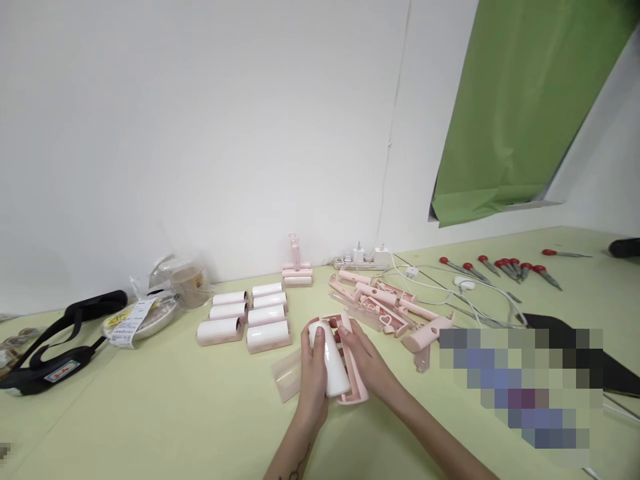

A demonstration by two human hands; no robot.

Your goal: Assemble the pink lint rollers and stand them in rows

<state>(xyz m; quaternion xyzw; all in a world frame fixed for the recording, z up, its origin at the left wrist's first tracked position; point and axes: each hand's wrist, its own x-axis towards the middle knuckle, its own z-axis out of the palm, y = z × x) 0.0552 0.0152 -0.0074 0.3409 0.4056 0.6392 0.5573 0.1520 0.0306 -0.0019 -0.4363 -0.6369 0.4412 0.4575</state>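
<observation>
My left hand (313,360) is wrapped around a white lint roller refill (332,363), thumb along its upper end. The refill tilts beside a pink lint roller frame (357,377), which my right hand (367,357) grips by its upper right side. The two pieces are close together; whether they are joined cannot be made out. A translucent curved cover (287,378) lies on the table, partly behind my left hand. To the left are several white rolls (269,335) in pink holders, set out in two columns. Several loose pink roller parts (383,303) are piled at right.
A pink roller with its handle upright (295,257) stands by the wall. Behind the pile are a power strip (361,263) and white cables. Several red-handled tools (510,267) lie far right. A packaged bowl (145,320), a bagged cup (190,287) and a black strap (65,353) occupy the left.
</observation>
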